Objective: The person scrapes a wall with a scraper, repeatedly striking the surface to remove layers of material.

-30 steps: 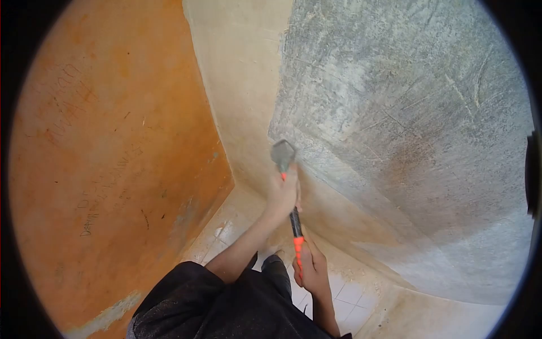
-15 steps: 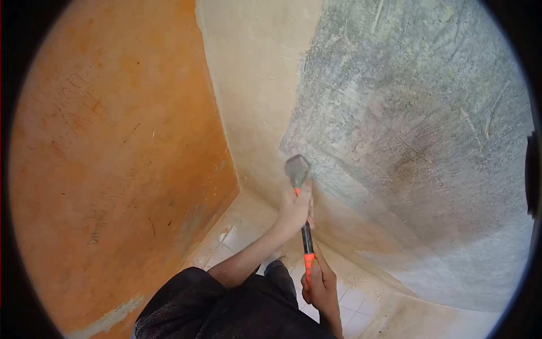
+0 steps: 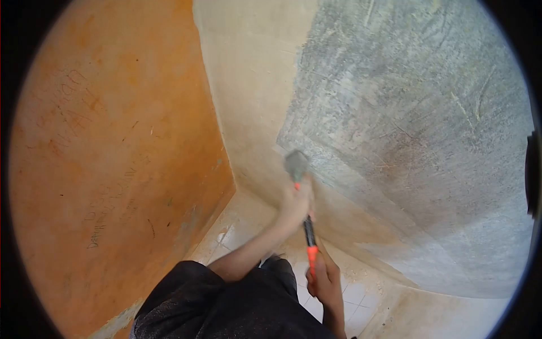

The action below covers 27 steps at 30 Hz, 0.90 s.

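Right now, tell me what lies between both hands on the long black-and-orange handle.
Between left hand and right hand, the head view shows only bare handle: black, then orange nearest the right.

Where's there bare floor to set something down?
Tiles right of the right hand look mostly bare; a smaller patch lies between left forearm and orange wall. Crowded: around the tool, trousers and left hand.

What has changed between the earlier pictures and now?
The tool has shifted slightly right, away from the orange wall; the left hand and right hand moved with it. Nothing was taken hold of or let go. Both hands still grip the tool, left nearer its head.
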### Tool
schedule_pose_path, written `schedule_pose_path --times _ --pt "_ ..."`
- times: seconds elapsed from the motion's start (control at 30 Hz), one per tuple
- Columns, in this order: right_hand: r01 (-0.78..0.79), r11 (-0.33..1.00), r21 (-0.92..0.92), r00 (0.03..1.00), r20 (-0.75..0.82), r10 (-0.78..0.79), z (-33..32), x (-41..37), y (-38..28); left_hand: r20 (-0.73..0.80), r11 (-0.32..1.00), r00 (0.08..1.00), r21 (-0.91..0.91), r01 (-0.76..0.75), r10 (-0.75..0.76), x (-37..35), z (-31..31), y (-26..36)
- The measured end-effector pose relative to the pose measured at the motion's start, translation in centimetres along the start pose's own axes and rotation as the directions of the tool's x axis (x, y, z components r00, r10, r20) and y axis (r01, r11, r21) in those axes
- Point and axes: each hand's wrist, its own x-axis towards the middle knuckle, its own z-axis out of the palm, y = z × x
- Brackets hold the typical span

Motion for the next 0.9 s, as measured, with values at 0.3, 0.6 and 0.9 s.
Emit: schedule_pose_path --times 0.3,0.6,0.9 --pt "-0.063 0.997 -0.040 0.998 -0.002 0.063 0.6 0.4 1.9 0.004 0.999 0.999 -0.038 0.035 -0.035 1.1 -1.2 -0.8" --pt "-0.106 0.994 0.030 0.992 -0.061 0.107 -1.0 -1.7 1.7 0.007 1.000 1.000 -0.017 0.013 -0.013 0.2 0.5 -2.1" --pt "-0.116 0.993 -0.033 0.992 -0.051 0.114 -2.4 -1.0 2.0 0.059 0.999 0.998 -0.035 0.032 -0.030 -0.6 1.2 -3.0"
